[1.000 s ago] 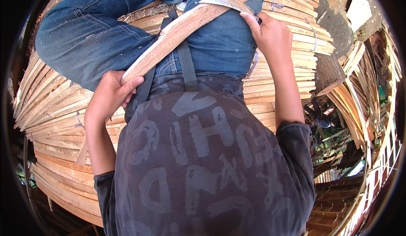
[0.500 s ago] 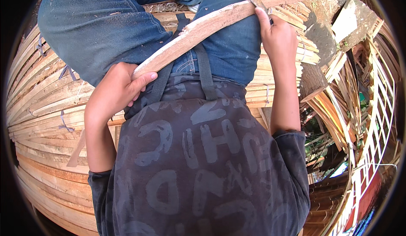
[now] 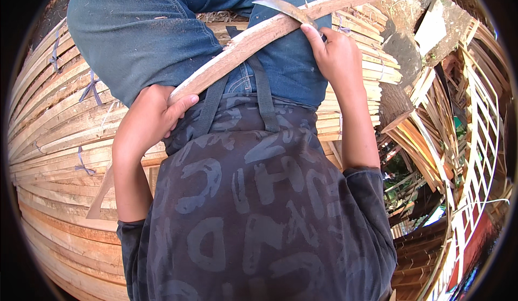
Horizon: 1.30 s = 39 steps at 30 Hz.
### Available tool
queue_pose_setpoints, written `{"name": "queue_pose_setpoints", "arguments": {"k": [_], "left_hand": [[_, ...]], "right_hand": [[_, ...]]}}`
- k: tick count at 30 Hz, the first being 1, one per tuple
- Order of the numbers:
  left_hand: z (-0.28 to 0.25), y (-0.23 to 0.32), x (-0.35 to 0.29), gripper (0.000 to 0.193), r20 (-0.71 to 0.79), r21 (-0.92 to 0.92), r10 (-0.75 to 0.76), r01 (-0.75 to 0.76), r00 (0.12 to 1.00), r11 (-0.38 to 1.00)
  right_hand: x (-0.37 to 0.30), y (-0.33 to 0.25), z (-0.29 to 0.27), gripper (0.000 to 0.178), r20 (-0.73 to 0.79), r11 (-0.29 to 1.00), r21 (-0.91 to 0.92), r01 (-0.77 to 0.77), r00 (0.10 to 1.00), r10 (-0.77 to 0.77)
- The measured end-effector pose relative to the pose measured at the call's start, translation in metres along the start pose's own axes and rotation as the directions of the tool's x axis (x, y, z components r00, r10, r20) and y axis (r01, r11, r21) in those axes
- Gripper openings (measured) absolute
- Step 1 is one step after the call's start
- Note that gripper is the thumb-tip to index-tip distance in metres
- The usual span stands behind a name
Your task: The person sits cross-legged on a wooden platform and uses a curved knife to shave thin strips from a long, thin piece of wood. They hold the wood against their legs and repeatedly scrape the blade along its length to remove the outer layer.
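Note:
A long, slightly bowed piece of wood (image 3: pixel 237 53) slants across my lap, its far end up to the right over my thigh. My left hand (image 3: pixel 150 116) is closed round its near end, thumb on top. My right hand (image 3: pixel 339 55) is closed on a knife with a curved blade (image 3: pixel 286 11). The blade crosses the upper part of the wood, its tip pointing left beyond the far edge. My right thumb lies along the base of the blade. The knife's handle is hidden inside my fist.
Bundles of pale wooden strips (image 3: pixel 59 144), tied with thin cords, spread under and beside me on the left. More strips (image 3: pixel 372 58) lie to the right. Beyond them are stones (image 3: pixel 402 53), a cut log (image 3: pixel 394 107) and a woven lattice (image 3: pixel 480 139).
My right hand and the knife have moved left and slightly down, so more of the blade shows over the wood. My left hand keeps its hold. The whole view has shifted a little.

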<state>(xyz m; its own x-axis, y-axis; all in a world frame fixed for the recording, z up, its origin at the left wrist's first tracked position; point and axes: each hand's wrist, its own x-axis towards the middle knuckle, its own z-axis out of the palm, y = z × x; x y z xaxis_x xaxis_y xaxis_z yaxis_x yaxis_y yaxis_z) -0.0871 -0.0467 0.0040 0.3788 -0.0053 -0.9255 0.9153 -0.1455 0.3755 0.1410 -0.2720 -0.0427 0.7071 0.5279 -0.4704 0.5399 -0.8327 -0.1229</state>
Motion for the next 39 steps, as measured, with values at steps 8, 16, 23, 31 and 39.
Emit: {"name": "queue_pose_setpoints", "arguments": {"k": [8, 16, 23, 31, 39], "left_hand": [[-0.001, -0.027, -0.009, 0.052, -0.098, 0.036, 0.01, -0.006, 0.995, 0.999], [0.006, -0.02, -0.004, 0.051, -0.139, 0.042, 0.014, -0.008, 0.99, 0.999], [0.021, -0.028, -0.009, 0.051, -0.173, 0.187, 0.129, -0.096, 0.976, 0.978], [0.021, -0.023, -0.001, 0.046, -0.133, 0.055, 0.036, -0.029, 0.99, 0.998], [0.024, -0.016, 0.003, 0.045, -0.131, -0.005, 0.015, -0.016, 0.991, 1.0]], "right_hand": [[0.025, 0.132, -0.03, 0.071, -0.14, 0.9, 0.112, -0.421, 0.89, 0.433], [0.004, 0.005, 0.017, 0.066, -0.074, 0.999, -0.029, 0.034, 0.997, -0.036], [0.013, 0.045, 0.007, 0.07, -0.061, 0.99, -0.036, -0.139, 0.989, 0.136], [-0.004, 0.008, 0.022, 0.068, -0.09, 0.994, 0.043, -0.101, 0.99, 0.105], [0.01, 0.039, 0.024, 0.066, -0.08, 0.997, 0.047, -0.058, 0.995, 0.062]]}}
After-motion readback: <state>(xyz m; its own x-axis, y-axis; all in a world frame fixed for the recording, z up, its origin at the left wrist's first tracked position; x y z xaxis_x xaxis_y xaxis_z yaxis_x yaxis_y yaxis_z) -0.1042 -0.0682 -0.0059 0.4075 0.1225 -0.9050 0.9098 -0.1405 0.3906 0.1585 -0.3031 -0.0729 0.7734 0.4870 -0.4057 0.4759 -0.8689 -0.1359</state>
